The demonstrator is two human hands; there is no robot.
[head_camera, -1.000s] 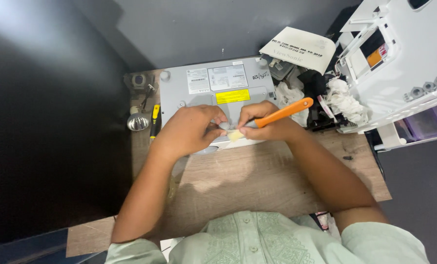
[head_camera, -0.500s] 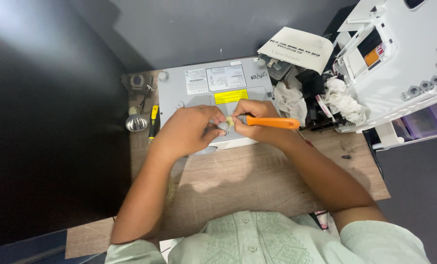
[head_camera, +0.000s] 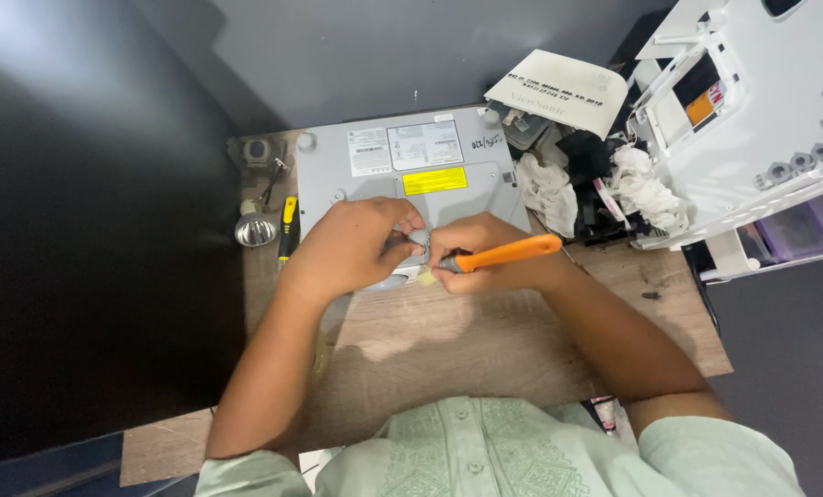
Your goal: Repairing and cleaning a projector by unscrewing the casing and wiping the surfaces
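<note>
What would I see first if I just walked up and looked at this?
The bright orange tool handle in the right hand, in the middle of the picture, catches the eye first. Both hands meet there, the left hand beside it, over a flat grey box with a yellow sticker on the wooden table. A big white machine stands at the right.

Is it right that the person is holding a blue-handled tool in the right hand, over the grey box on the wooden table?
Not quite. The tool in the right hand has an orange handle, not blue, as the head view shows. The rest holds: the right hand grips it over the grey box on the wooden table, with the left hand close beside it.
</note>
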